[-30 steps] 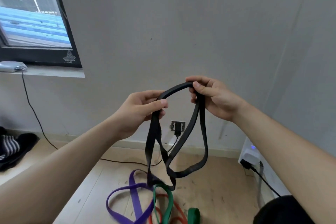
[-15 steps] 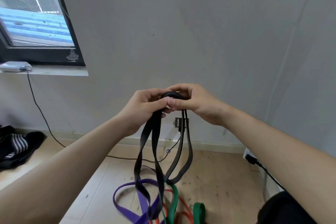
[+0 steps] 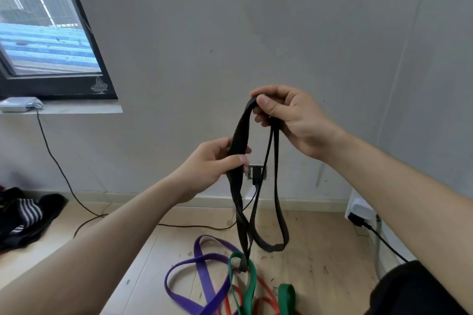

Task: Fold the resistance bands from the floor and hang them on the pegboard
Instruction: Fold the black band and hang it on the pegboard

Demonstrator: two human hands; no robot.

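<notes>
Black band [image 3: 239,151], flat, doubled into 2 hanging loops above the floor. Right hand [image 3: 289,120] pinches its top fold; left hand [image 3: 212,163] grips lower strands.

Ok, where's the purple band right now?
In the head view, the purple band lies on the floor at bottom centre, just left of the green band.

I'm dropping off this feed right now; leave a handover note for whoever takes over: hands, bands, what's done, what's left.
Left hand grips the black band lower down; right hand pinches its top bend. Its loops hang down.
Purple band, green band and red band lie on the floor.
Done: black band picked up, partly folded.
Left: finish folding, hang it, then the rest. Pegboard not in view.
</notes>
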